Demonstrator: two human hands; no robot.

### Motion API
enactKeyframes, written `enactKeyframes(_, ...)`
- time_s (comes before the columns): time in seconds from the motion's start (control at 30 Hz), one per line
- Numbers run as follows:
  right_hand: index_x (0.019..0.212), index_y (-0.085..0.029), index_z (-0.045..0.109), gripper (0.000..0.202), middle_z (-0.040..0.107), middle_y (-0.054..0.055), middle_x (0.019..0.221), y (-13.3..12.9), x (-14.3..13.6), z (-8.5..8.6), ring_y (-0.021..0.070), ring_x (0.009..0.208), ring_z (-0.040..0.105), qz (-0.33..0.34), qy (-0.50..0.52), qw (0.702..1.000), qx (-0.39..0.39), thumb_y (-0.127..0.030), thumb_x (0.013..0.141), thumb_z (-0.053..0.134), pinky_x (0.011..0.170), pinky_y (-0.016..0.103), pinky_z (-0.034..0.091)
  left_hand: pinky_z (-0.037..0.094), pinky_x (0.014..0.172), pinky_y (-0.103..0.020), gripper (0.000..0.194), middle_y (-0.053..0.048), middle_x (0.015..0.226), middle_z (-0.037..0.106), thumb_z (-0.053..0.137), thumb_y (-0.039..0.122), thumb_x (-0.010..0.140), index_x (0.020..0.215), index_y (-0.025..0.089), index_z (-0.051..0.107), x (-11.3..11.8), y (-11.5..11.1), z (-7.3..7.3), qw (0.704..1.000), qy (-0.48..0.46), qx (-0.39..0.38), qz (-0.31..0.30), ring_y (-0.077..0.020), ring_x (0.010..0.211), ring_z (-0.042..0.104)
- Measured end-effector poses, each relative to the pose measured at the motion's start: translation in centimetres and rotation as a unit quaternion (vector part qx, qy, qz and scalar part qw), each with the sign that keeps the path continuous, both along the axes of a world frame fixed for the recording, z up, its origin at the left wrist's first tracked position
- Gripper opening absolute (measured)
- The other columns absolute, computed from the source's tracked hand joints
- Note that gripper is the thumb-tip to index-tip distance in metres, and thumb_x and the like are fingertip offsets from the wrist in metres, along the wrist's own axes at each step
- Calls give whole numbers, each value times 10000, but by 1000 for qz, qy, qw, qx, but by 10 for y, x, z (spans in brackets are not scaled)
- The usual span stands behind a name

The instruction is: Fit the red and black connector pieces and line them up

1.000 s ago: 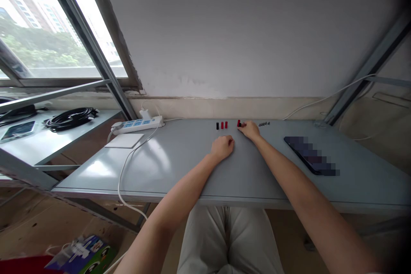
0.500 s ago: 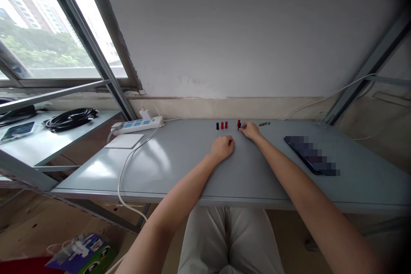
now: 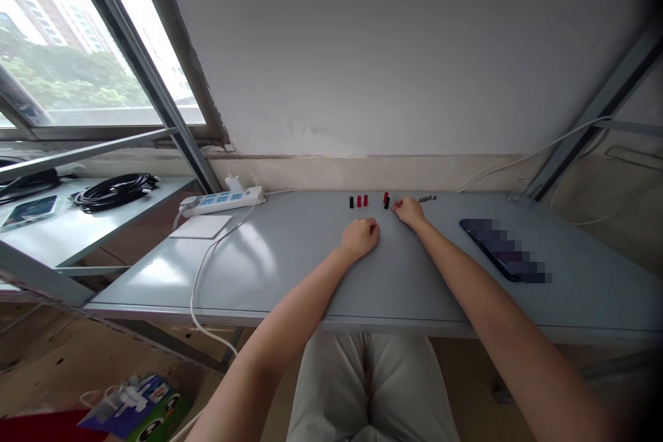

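Here on the far left we have a coiled black cable (image 3: 117, 192) lying on the side shelf (image 3: 88, 235), and down below it a blue and green bag (image 3: 148, 407) with white lettering, too small to make out; moving along the grey table (image 3: 290, 276), there's the white power strip (image 3: 224, 201) with its blue socket faces and a white adapter (image 3: 234, 184) plugged in, a flat white panel (image 3: 201, 226) just in front of it, and a white cable (image 3: 199, 269) looping over the near edge; now to the middle, where the first black cylinder (image 3: 351, 202) stands upright at the back, two red cylinders (image 3: 362, 201) upright just beside it, and nearer the person the left hand (image 3: 360, 238) rests on the table, fingers curled in and pressed together in a loose fist, with no telling whether anything is inside; next comes another red cylinder (image 3: 386, 197), a second black cylinder (image 3: 387, 204) standing right in front of it, and just beside that pair the right hand (image 3: 408, 210), thumb and forefinger reaching toward them, the tips too small to tell whether they pinch anything; past its knuckles lies a short row of small dark pieces (image 3: 427, 199), and over on the right a dark phone (image 3: 500, 248) lies slanted, its screen blurred into blocks
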State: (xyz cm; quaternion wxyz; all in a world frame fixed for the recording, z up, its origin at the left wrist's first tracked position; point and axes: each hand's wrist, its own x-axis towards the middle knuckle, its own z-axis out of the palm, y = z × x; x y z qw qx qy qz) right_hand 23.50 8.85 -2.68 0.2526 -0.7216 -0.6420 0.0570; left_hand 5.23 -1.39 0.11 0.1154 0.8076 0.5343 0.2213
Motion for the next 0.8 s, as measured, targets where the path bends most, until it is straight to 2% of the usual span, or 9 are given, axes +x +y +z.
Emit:
enactKeyframes(0.13,751,-161,645,205,639,116,791,-5,2,4,210,771,586,-4,-23,1000,-16,-342,686,575,650,293,420,424,668,-286,261,-74,796,622,366,291,813,837,179,600,-1,0,2,1000,3,2,13,-175,746,564)
enactKeyframes(0.23,744,-153,639,205,633,140,807,-12,-2,11,231,775,586,-9,-63,997,-31,-338,685,574,641,310,421,426,651,-291,257,-88,804,621,365,282,808,835,175,597,-3,1,3,999,24,-4,47,-188,748,567)
enactKeyframes(0.3,729,-163,636,165,634,134,804,-16,-10,15,226,765,587,9,-69,997,-33,-308,688,569,637,304,420,429,642,-300,256,-99,806,620,366,278,804,829,169,596,-5,3,4,996,44,-11,71,-199,744,571)
enactKeyframes(0.37,722,-184,634,141,640,108,801,-18,-23,17,208,756,587,57,-51,997,-28,-306,686,573,643,286,418,431,646,-307,255,-108,813,619,365,272,801,825,164,596,-8,4,3,994,62,-13,87,-207,752,575)
enactKeyframes(0.4,733,-189,634,144,642,99,813,-17,-30,17,200,760,586,83,-38,996,-23,-312,680,579,650,277,419,433,652,-308,256,-111,821,619,365,269,800,827,163,596,-9,5,3,993,68,-13,93,-209,762,576)
enactKeyframes(0.5,831,-183,631,219,634,101,892,-13,-49,12,206,832,579,106,-10,994,-11,-331,679,576,696,285,422,436,666,-304,255,-114,843,620,369,265,798,843,163,598,-11,5,3,991,79,-14,106,-210,790,577)
enactKeyframes(0.67,908,-159,613,290,610,134,975,-1,-63,2,223,917,557,92,16,995,-31,-325,674,575,747,303,419,441,665,-302,253,-103,836,618,371,274,796,846,167,596,-11,3,5,991,72,-21,107,-205,779,580)
enactKeyframes(0.8,912,-157,609,296,609,134,986,5,-69,2,227,925,556,75,33,996,-41,-322,669,572,747,306,419,438,675,-325,257,-121,846,612,363,270,797,850,156,587,-10,2,6,993,65,-11,102,-223,802,578)
